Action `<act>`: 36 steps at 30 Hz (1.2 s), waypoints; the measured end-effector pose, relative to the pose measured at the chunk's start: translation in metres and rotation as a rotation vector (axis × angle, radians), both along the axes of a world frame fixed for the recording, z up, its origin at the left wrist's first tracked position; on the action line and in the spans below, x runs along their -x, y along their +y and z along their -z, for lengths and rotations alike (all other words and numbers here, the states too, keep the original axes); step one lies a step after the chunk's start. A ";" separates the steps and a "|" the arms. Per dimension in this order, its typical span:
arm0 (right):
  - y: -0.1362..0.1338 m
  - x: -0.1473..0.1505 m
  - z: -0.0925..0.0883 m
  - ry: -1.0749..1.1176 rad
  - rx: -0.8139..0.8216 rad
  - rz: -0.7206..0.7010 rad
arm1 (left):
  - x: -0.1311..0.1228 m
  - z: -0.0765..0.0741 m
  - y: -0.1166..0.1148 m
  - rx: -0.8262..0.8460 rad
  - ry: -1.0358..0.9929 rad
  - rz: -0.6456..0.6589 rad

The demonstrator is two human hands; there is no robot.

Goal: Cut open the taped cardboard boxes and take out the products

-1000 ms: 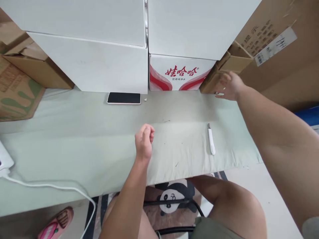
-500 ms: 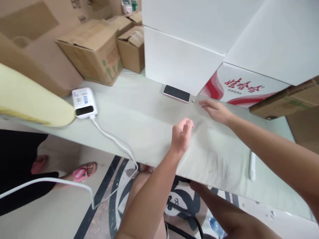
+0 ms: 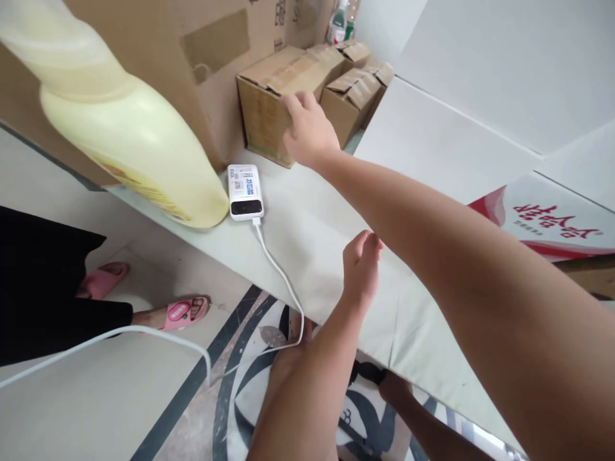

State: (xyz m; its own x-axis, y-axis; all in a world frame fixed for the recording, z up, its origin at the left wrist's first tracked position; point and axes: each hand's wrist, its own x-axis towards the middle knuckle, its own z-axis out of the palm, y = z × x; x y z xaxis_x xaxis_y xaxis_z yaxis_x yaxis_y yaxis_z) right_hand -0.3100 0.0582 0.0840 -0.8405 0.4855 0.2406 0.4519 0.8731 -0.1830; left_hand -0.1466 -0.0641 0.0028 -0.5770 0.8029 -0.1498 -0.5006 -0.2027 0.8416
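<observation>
My left hand hovers above the pale cloth-covered table, its fingers curled into a fist; whatever may be inside is hidden. Past it reaches my right hand, with loosely bent fingers somewhat apart and nothing visible in them. It appears in front of a brown cardboard box; whether it touches the box I cannot tell. Left of that hand lies a white device with a dark display, and a white cable is plugged into its near end.
A large yellow bottle stands close on the left. Smaller cartons and bottles are at the back, white boxes and a red-lettered box on the right. A person's feet in pink slippers show on the floor.
The view has swung left. My right hand has moved from near the phone by the white boxes to the cardboard box. My left hand stays closed. The phone is out of sight now.
</observation>
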 end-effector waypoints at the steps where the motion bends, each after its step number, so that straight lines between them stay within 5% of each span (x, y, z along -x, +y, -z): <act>1: -0.003 0.011 -0.006 -0.010 -0.024 -0.002 | 0.003 0.001 -0.002 -0.008 -0.006 -0.009; 7: 0.007 0.044 -0.010 -0.094 -0.056 -0.078 | 0.019 0.002 -0.012 -0.037 -0.061 -0.032; 18: 0.010 0.007 -0.013 -0.163 -0.067 -0.061 | 0.008 -0.005 -0.016 -0.063 -0.037 -0.048; 29: 0.016 0.038 -0.014 -0.142 -0.067 -0.118 | 0.007 -0.006 -0.012 -0.058 -0.064 -0.028; 36: 0.010 0.029 -0.017 -0.146 -0.128 -0.080 | 0.016 -0.005 -0.016 -0.058 -0.037 -0.007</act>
State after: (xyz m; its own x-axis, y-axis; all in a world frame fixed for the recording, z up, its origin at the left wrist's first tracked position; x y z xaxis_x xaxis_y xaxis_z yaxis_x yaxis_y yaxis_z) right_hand -0.3391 0.0683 0.1005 -0.9058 0.3888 0.1687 0.3935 0.9193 -0.0055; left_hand -0.1624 -0.0798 0.0082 -0.5780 0.8066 -0.1240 -0.5290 -0.2546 0.8095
